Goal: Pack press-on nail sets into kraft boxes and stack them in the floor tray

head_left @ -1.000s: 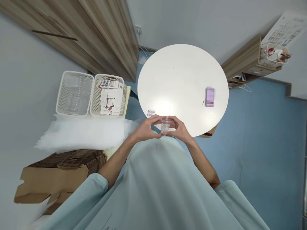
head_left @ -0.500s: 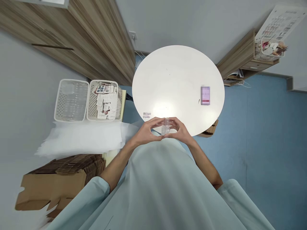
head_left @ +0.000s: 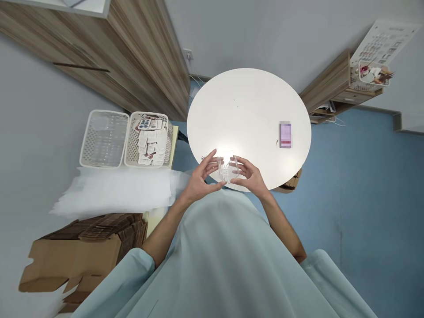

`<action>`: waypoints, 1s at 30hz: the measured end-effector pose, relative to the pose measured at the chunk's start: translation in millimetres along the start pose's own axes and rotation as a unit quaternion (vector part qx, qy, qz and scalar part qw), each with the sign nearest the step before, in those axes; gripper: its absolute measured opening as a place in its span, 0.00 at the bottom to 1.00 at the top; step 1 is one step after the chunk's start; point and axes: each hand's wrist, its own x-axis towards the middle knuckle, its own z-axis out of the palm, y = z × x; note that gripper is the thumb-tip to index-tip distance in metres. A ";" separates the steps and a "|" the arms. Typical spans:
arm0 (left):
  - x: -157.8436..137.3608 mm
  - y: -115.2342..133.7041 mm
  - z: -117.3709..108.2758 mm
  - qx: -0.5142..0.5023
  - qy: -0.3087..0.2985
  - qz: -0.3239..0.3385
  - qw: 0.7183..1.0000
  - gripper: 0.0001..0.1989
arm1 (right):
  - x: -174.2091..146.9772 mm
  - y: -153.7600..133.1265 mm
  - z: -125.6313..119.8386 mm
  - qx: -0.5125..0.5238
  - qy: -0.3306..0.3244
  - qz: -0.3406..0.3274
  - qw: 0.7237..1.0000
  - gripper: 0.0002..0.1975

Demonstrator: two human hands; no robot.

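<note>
Round white table (head_left: 248, 101) ahead, blurred pink card (head_left: 285, 134) far right on it; two white baskets (head_left: 127, 139) left. Nothing blocks. My left hand (head_left: 202, 179) and right hand (head_left: 250, 176) pinch clear plastic case (head_left: 228, 170) over near table edge, halves splayed open in V, opening facing far; long axis unclear.

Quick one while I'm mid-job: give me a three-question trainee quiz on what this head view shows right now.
1. True or false: both hands hold the clear case.
2. Which basket holds the packets? A) the left basket B) the right basket
3. Fill in: the pink card lies on the round white ____.

Key:
1. True: the left hand and right hand grip it from either side, over the near edge of the table.
2. B
3. table
</note>
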 end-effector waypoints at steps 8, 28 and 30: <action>-4.6 -4.4 -4.2 -0.007 0.089 0.003 0.996 0.37 | 2.6 -0.7 26.3 -0.053 0.150 -0.024 0.987 0.22; -27.9 -37.8 -51.3 0.000 0.074 -0.076 0.994 0.44 | 58.6 10.3 40.7 -0.060 0.142 0.039 0.987 0.20; -29.1 -40.8 -61.2 0.002 0.079 -0.081 0.994 0.43 | 69.5 15.8 48.0 -0.062 0.120 0.050 0.990 0.19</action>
